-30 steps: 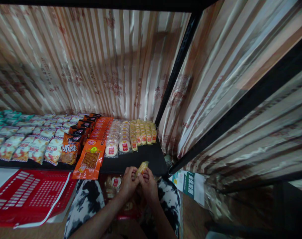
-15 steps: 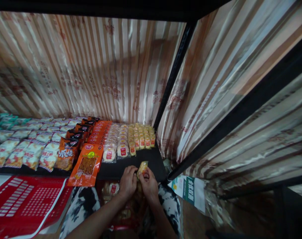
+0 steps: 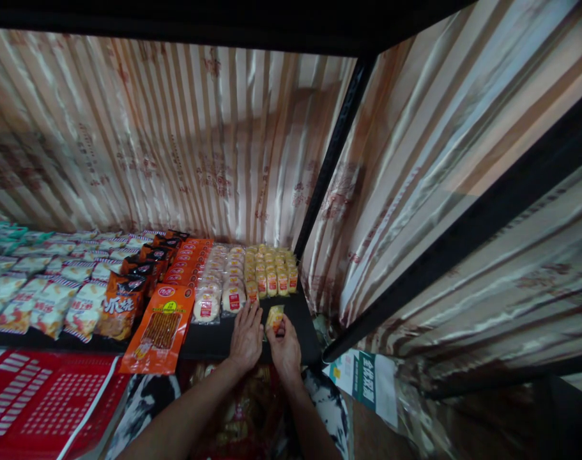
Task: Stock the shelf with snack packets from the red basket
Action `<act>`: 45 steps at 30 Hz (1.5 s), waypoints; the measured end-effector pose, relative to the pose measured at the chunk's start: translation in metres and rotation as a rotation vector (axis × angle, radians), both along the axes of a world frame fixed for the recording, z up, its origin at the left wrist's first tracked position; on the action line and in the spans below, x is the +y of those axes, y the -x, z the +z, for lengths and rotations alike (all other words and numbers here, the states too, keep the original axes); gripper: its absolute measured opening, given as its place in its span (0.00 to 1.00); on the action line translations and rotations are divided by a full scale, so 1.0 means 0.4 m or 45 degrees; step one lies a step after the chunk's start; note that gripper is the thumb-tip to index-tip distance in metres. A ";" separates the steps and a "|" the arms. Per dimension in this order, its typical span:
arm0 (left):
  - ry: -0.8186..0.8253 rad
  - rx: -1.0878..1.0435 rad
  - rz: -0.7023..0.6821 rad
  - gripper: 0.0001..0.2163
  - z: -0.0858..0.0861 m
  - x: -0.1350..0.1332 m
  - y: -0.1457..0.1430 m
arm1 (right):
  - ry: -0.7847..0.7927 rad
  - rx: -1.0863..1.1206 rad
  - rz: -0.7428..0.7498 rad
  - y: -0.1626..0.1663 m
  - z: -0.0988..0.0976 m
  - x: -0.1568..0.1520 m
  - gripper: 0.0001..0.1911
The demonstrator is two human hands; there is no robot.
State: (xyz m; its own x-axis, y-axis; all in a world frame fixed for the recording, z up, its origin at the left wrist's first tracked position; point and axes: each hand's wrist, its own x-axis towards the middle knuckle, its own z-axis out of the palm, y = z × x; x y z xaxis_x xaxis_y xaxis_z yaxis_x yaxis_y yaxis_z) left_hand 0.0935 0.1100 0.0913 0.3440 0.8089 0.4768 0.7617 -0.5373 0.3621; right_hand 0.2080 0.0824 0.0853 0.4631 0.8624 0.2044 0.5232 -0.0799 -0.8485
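Note:
My right hand (image 3: 285, 350) pinches a small yellow wrapped snack (image 3: 275, 316) over the front of a black shelf (image 3: 209, 342). To its left, my left hand (image 3: 246, 337) has its fingers stretched forward, the tips at the front pack of the leftmost row of yellow snack packs (image 3: 271, 282). Whether they touch that pack I cannot tell. These packs stand in several tight rows near the shelf's right end. Beside them are rows of round white snack packs (image 3: 234, 300) with red labels.
Further left lie orange stick-snack bags (image 3: 161, 326), orange-black bags (image 3: 121, 306) and white bags (image 3: 53, 306). Below the shelf are a red basket (image 3: 55, 396) and, between my knees, a dim container of wrapped snacks (image 3: 240, 415). A black post (image 3: 333, 160) rises at the corner, before striped curtains (image 3: 199, 140).
Both hands were close together around the yellow snack. My left hand has moved forward to the yellow rows with fingers extended; my right hand keeps the snack, now over the shelf.

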 end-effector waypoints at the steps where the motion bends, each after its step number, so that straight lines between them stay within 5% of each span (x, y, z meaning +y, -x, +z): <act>1: -0.011 0.030 0.004 0.18 -0.003 0.007 0.000 | 0.002 -0.037 -0.007 -0.001 0.001 0.009 0.31; 24: -0.061 0.118 0.039 0.21 -0.037 0.027 -0.006 | -0.125 -0.306 -0.002 0.001 0.007 0.186 0.25; 45: -0.017 0.152 0.041 0.23 -0.040 0.029 -0.009 | -0.186 -0.128 0.060 0.010 -0.019 0.169 0.26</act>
